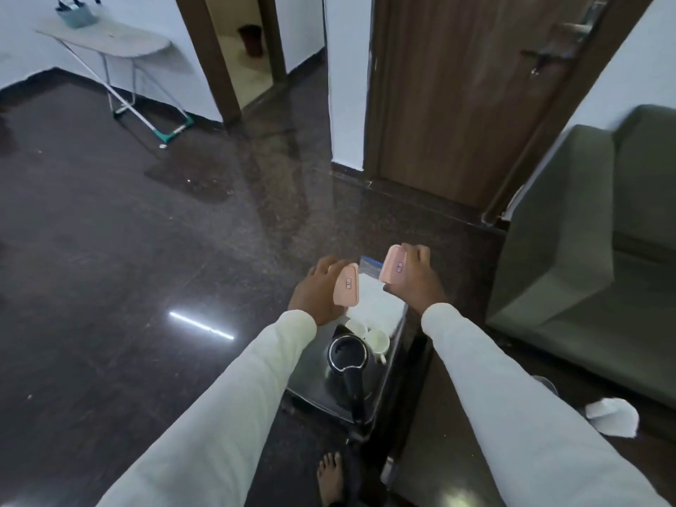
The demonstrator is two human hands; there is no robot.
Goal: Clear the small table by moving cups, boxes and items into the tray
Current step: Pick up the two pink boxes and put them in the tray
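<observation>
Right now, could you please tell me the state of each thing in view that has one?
Left hand: holding a pink box.
Right hand: holding a second pink box.
Kettle: upright in the tray, lid shut.
Two white cups: upright, beside the kettle.
Wooden door: closed.

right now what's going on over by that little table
A person in white sleeves holds a pink box in each hand: one in the left hand, one in the right hand, both above the far end of a metal tray. The tray already holds a black kettle, two white cups and a white cloth.
</observation>
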